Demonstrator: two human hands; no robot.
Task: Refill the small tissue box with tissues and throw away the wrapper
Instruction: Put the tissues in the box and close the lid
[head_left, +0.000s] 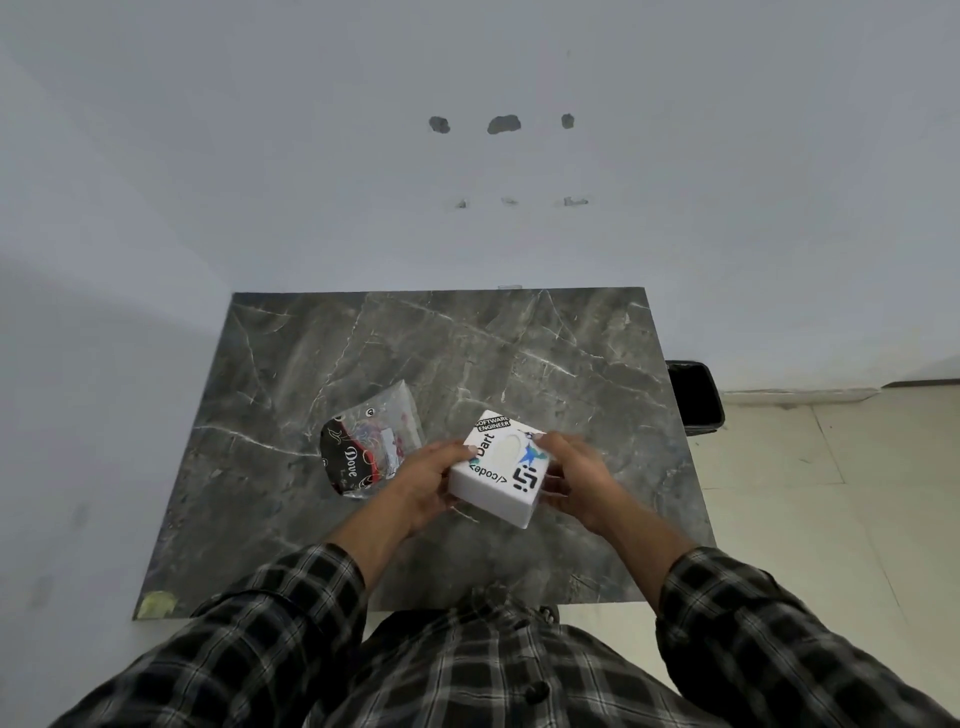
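Note:
A small white tissue box (500, 470) with printed stickers and an oval top slot is held just above the grey marble table (395, 353). My left hand (428, 480) grips its left side and my right hand (569, 475) grips its right side. The oval slot shows pale tissue inside. To the left of the box lies a clear plastic wrapper (371, 441) with a black and red printed band, flat on the table and partly under my left hand.
A black waste bin (695, 397) stands on the floor past the table's right edge, against the wall. The white wall rises directly behind the table. A yellowish tape patch (158, 604) marks the table's near left corner.

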